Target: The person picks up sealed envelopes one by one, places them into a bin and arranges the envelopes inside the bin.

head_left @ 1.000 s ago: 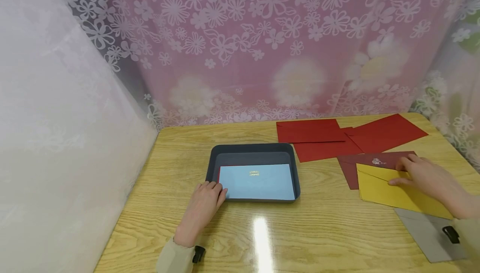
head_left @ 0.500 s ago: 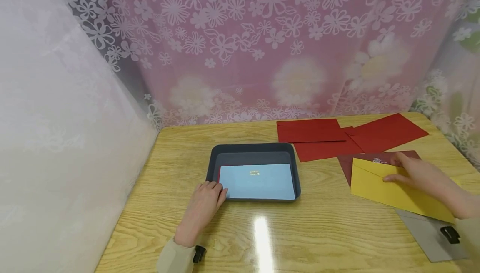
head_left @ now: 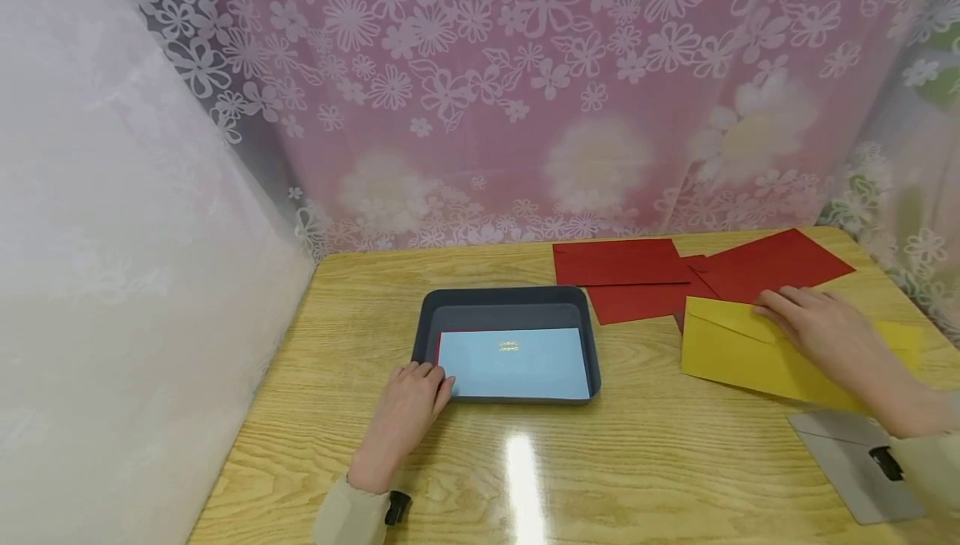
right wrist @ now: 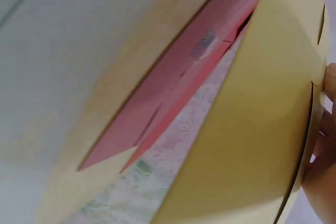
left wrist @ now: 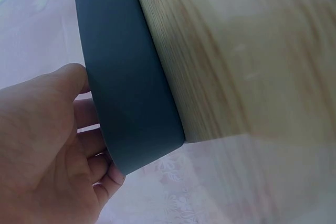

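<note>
My right hand (head_left: 847, 349) pinches the upper edge of a yellow envelope (head_left: 731, 345), raised and tilted over the right side of the table. In the right wrist view the yellow envelope (right wrist: 231, 119) fills much of the picture, with a gap between it and the maroon envelope (right wrist: 157, 98) lying below. My left hand (head_left: 403, 416) grips the near left corner of a dark grey tray (head_left: 506, 295). Thumb and fingers bend over the rim in the left wrist view, where the tray's outer wall (left wrist: 123, 66) shows. Inside the tray lies a light blue envelope (head_left: 517, 374), a red edge peeking out behind it.
Several red envelopes (head_left: 622, 262) overlap at the back right of the wooden table (head_left: 360, 312). A grey envelope (head_left: 847, 462) lies at the near right, under the right forearm. Flowered curtains (head_left: 480, 112) stand behind and at the sides.
My right hand has lifted the yellow envelope and shifted it left and away from me; it now covers most of the maroon envelope. The left hand and tray have stayed put.
</note>
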`<state>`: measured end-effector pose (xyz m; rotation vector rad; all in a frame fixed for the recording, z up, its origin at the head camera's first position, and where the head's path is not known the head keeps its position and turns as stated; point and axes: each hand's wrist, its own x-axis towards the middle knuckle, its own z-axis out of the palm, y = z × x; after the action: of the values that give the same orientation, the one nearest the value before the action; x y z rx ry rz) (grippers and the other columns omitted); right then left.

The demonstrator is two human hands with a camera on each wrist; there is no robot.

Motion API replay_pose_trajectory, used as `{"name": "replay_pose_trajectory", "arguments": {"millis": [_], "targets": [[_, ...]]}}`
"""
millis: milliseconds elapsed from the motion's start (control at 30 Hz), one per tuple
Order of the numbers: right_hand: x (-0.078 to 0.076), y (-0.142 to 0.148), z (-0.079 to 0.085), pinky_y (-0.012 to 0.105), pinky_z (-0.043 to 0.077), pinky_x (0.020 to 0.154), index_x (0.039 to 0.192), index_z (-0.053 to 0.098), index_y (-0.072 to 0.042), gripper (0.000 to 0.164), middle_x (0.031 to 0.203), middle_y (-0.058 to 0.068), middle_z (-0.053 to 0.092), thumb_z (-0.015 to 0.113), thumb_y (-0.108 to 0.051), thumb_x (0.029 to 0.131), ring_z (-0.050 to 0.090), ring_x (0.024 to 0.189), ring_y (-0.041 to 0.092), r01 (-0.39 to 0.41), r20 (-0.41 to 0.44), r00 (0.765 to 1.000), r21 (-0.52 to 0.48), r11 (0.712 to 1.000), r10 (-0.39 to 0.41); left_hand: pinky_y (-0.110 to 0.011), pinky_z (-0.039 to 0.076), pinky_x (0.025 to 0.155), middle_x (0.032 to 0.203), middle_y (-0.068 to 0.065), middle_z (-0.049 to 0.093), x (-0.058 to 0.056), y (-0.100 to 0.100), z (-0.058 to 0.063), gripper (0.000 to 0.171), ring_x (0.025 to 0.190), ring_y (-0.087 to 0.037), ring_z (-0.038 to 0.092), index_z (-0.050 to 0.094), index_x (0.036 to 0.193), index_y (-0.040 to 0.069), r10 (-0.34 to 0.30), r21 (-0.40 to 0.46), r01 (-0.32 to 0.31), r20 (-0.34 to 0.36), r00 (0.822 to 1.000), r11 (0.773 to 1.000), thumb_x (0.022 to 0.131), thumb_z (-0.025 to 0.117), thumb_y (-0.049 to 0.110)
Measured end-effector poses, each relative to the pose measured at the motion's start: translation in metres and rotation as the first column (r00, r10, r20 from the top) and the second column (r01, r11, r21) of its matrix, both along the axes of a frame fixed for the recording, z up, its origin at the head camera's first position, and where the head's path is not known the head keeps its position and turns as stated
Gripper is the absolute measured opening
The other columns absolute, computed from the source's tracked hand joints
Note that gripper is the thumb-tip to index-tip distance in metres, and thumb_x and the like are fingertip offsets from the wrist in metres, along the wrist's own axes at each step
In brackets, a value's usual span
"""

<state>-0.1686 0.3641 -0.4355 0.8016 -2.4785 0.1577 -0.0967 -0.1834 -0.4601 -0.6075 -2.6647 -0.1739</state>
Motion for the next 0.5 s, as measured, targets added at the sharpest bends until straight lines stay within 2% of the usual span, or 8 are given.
{"name": "replay_pose_trajectory", "arguments": {"millis": [33, 100, 167, 233, 367, 500], "targets": [[0.000, -0.002, 0.002, 0.056, 0.049, 0.071, 0.107, 0.066, -0.002, 0.035, 0.092, 0.013, 0.067, 0.051, -0.034, 0.105, 0.063, 0.078, 0.034, -0.004, -0.016, 1.000, 0.008, 1.000, 0.004, -0.032, 0.040, 0.065, 0.072, -0.002, 0.059, 0.000, 0.000, 0.000, 0.020, 0.066, -0.021, 0.053, 0.067, 0.080, 0.011, 0.000, 0.001, 0.000, -0.001, 1.000, 1.000, 0.096, 0.071, 0.021], [0.001, -0.007, 0.006, 0.055, 0.050, 0.071, 0.105, 0.065, -0.003, 0.059, 0.091, 0.012, 0.065, 0.028, -0.050, 0.107, 0.062, 0.079, 0.035, -0.011, -0.050, 0.999, 0.024, 1.000, 0.012, -0.032, 0.040, 0.065, 0.072, -0.002, 0.059, 0.000, 0.000, 0.000, 0.020, 0.066, -0.021, 0.053, 0.067, 0.080, 0.011, -0.001, 0.002, 0.001, -0.003, 1.000, 1.000, 0.096, 0.071, 0.021], [0.001, -0.013, 0.011, 0.052, 0.049, 0.068, 0.102, 0.064, -0.005, 0.070, 0.089, 0.010, 0.064, 0.016, -0.056, 0.105, 0.061, 0.078, 0.034, -0.016, -0.086, 0.996, 0.028, 0.999, 0.018, -0.032, 0.039, 0.065, 0.072, -0.002, 0.060, 0.000, 0.000, 0.000, 0.020, 0.066, -0.021, 0.053, 0.067, 0.080, 0.011, -0.002, 0.002, 0.002, -0.006, 1.000, 1.000, 0.096, 0.071, 0.021], [0.001, -0.019, 0.015, 0.048, 0.046, 0.066, 0.097, 0.062, -0.005, 0.070, 0.085, 0.009, 0.062, 0.015, -0.056, 0.107, 0.059, 0.074, 0.032, -0.027, -0.128, 0.991, 0.029, 0.999, 0.031, -0.032, 0.039, 0.065, 0.072, -0.002, 0.060, 0.000, 0.000, 0.001, 0.020, 0.066, -0.021, 0.053, 0.067, 0.080, 0.011, -0.003, 0.002, 0.003, -0.008, 1.000, 1.000, 0.096, 0.071, 0.022], [-0.001, -0.032, 0.025, 0.041, 0.036, 0.064, 0.093, 0.060, -0.005, 0.062, 0.080, 0.008, 0.060, 0.024, -0.052, 0.110, 0.058, 0.070, 0.030, -0.066, -0.208, 0.976, 0.014, 0.998, 0.067, -0.032, 0.039, 0.065, 0.072, -0.002, 0.060, 0.001, 0.000, 0.001, 0.020, 0.066, -0.021, 0.053, 0.067, 0.080, 0.011, -0.003, 0.004, 0.003, -0.009, 1.000, 1.000, 0.096, 0.071, 0.021], [-0.004, -0.046, 0.034, 0.042, 0.035, 0.065, 0.093, 0.061, -0.003, 0.059, 0.081, 0.009, 0.062, 0.029, -0.050, 0.110, 0.059, 0.071, 0.031, -0.107, -0.260, 0.960, 0.008, 0.994, 0.105, -0.033, 0.041, 0.066, 0.073, -0.002, 0.060, 0.001, 0.000, 0.001, 0.019, 0.066, -0.021, 0.054, 0.068, 0.080, 0.011, -0.002, 0.002, 0.002, -0.007, 1.000, 1.000, 0.096, 0.071, 0.021]]}}
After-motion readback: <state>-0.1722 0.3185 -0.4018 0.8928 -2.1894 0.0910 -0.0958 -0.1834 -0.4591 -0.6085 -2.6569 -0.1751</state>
